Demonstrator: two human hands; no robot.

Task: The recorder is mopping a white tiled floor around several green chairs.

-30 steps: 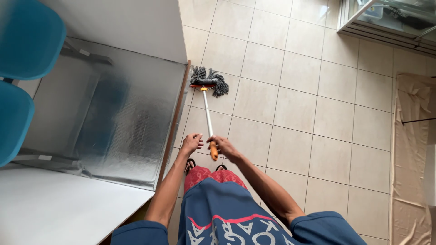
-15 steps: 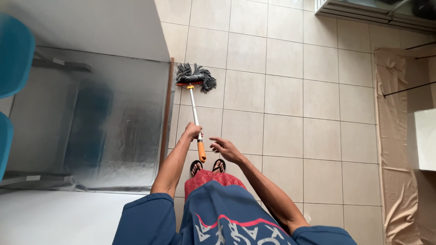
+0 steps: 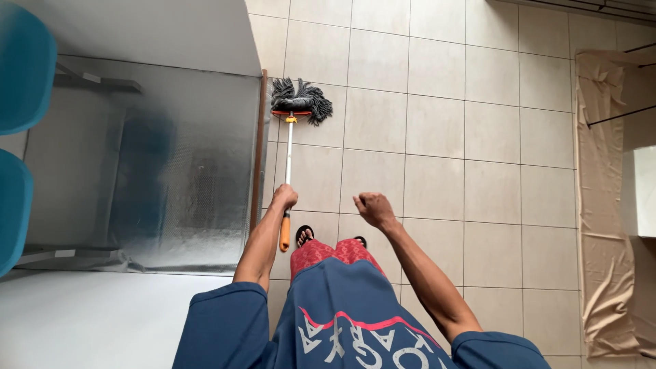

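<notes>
A mop (image 3: pixel 288 154) with a white pole, an orange grip end and a dark grey string head (image 3: pixel 301 100) rests on the beige tiled floor (image 3: pixel 437 157). Its head lies next to the edge of a silver foil-covered panel (image 3: pixel 184 171). My left hand (image 3: pixel 284 197) is closed around the pole just above the orange grip. Off to the right of the pole, my right hand (image 3: pixel 372 207) is curled into a loose fist with nothing in it. My sandalled feet (image 3: pixel 305 236) show below the hands.
Blue chair seats (image 3: pixel 24 68) stand at the far left. A white tabletop (image 3: pixel 89 318) fills the lower left. A wooden strip (image 3: pixel 258 157) edges the foil panel. A beige cloth (image 3: pixel 608 205) lies along the right side, with a white box (image 3: pixel 644 191) beside it.
My right hand let go of the mop's grip and drew away to the right, closing into a fist. My left hand took hold of the pole. The mop shifted slightly.
</notes>
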